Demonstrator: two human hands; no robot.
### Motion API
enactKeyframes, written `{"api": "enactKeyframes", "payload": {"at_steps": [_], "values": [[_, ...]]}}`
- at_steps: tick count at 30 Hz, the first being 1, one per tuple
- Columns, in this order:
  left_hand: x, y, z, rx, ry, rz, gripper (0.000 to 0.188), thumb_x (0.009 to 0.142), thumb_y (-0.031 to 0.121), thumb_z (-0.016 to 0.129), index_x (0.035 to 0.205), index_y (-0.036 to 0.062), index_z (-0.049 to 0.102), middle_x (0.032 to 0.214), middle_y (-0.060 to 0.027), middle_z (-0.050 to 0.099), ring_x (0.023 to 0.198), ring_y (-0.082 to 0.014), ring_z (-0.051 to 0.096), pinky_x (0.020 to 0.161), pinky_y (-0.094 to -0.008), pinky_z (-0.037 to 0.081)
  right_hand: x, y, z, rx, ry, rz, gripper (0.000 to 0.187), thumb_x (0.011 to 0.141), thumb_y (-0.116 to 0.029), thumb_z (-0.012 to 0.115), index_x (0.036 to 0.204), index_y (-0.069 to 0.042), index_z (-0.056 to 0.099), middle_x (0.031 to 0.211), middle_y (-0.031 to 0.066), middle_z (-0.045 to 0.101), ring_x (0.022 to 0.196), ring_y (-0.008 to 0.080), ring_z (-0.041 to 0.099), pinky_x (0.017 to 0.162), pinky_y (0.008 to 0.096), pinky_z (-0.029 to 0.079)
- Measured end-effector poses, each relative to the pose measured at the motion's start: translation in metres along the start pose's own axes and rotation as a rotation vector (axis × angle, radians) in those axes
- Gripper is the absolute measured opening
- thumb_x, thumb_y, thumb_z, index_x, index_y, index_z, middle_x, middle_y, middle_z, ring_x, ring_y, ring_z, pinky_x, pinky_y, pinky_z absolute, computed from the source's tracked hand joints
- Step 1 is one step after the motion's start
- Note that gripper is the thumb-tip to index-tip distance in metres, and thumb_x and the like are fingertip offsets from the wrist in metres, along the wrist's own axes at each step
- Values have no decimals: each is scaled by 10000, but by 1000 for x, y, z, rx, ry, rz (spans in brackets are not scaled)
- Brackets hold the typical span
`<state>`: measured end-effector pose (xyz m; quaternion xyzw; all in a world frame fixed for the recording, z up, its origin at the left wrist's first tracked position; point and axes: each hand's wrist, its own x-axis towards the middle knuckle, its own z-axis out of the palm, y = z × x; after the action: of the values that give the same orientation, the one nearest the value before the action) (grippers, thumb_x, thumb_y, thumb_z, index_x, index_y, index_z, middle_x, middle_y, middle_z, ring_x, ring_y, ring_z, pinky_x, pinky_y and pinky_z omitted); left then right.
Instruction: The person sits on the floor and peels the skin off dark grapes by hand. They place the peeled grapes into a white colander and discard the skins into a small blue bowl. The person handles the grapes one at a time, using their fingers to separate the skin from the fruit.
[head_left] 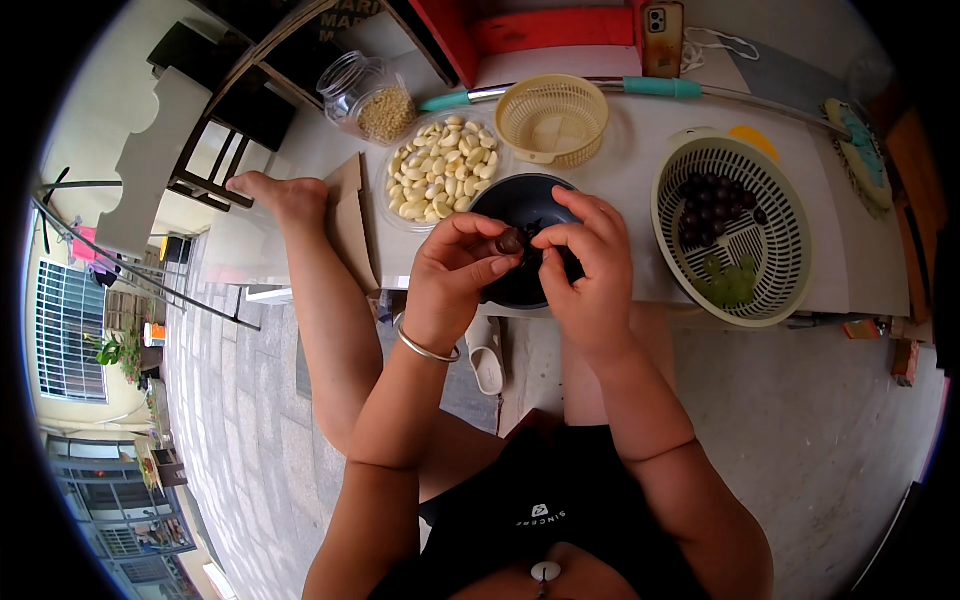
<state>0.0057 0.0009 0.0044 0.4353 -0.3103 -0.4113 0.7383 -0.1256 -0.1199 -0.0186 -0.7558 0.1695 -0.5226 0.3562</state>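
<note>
Grape [510,241], dark, rounded and smooth, is pinched in the left hand [452,262].

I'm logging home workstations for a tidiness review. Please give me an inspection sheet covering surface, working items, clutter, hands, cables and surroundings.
Surface: pale table, partly covered.
Job's things: dark round fruit above a dark bowl; colander holding dark fruit and green fruit.
Clutter: pale bean-like pieces, clear jar of grains, cream basket, phone.
Hands: left hand pinches the round fruit; right hand close beside it, contact unclear.
Cables: white cord beside the phone.
Surroundings: paved floor, pale shoe below the table.
</note>
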Motion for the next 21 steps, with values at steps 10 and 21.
{"api": "enactKeyframes", "payload": {"at_steps": [10, 21], "values": [[-3, -4, 11, 336, 44, 155, 311, 798, -189, 686, 1054, -15, 651, 1171, -86, 598, 1042, -164, 626, 908, -294, 540, -2, -2, 3, -98, 60, -86, 178, 691, -19, 745, 821, -77, 638, 1255, 138, 646, 1152, 361, 580, 969, 467, 439], [-6, -2, 14, 374, 48, 175, 299, 791, -176, 710, 1034, -10, 655, 1131, -97, 606, 984, -170, 644, 878, -304, 550, 0, -7, 5, -114, 95, -118, 175, 677, 2, 726, 795, -74, 622, 1238, 137, 657, 1114, 364, 597, 949, 474, 452]]}}
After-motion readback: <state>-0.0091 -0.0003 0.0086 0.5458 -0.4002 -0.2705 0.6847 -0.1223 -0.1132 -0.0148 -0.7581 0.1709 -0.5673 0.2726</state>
